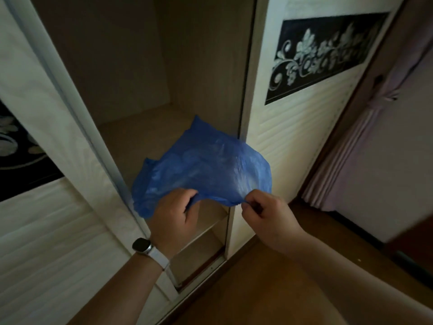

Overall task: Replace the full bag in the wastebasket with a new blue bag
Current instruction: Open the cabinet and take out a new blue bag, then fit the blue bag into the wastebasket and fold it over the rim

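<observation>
both hands pinch the near edge of a thin, crinkled blue plastic bag (206,167) — left hand (174,213) and right hand (263,211) set apart, probably to find and spread its mouth. the bag hangs in front of the open pale wooden wardrobe (145,90), clear of its shelves — the brown floor (257,289) below looks open. no wastebasket in view.

The blue bag (206,167) is thin, crinkled, faintly glossy plastic, the wardrobe shelf (150,141) is matt pale wood laminate, the sliding door (302,127) has a ribbed cream finish with a glossy black floral panel (328,55), and the floor (262,285) is smooth brown wood.
</observation>
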Demonstrator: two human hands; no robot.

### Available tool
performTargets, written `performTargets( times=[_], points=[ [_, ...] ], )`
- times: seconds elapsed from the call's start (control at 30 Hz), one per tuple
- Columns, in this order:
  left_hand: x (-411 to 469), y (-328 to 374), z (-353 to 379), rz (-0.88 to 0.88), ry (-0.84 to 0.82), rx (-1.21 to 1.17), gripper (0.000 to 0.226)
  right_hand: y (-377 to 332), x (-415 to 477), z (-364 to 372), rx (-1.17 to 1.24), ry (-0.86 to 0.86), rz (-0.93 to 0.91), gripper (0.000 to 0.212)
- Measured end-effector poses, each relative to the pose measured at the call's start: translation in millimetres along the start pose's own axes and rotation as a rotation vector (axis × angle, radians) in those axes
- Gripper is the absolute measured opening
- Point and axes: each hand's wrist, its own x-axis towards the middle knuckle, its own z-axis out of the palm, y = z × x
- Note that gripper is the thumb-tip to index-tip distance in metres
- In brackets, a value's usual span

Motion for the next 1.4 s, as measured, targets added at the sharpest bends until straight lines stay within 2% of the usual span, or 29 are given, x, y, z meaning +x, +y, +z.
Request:
performTargets(
  times=[0.37, 0.57, 0.73, 0.9, 1.07, 1.27, 1.4],
  points=[
    [-20.1, 134.5, 94.0, 0.128, -0.205, -0.124, 0.028, 74.7, -115.4, -112.5, 0.020, 0.189, 0.137, 0.015],
    [-36.2, 234.9, 158.5, 0.233, -0.356, -0.186, 0.027, 124.4, -204.2, -182.5, -0.054, 0.361, 0.208, 0.013],
    [-55.9, 326.7, 217.4, 0.344, -0.493, -0.275, 0.023, 161.7, -281.6, -247.3, -0.212, 0.483, 0.261, 0.008],
    [-72.7, 410.8, 272.5, 0.480, -0.609, -0.384, 0.027, 197.6, -357.1, -301.1, -0.307, 0.655, 0.400, 0.011],
    [-86.8, 474.4, 330.8, 0.536, -0.699, -0.518, 0.025, 222.8, -413.5, -339.0, -0.383, 0.754, 0.539, 0.011],
    [-95.1, 537.8, 414.4, 0.615, -0.805, -0.703, 0.023, 257.4, -453.6, -375.2, -0.370, 0.879, 0.739, 0.012],
    [-88.0, 574.8, 480.2, 0.608, -0.873, -0.815, 0.024, 293.2, -459.1, -407.9, -0.438, 0.962, 0.870, 0.010]
  ],
)
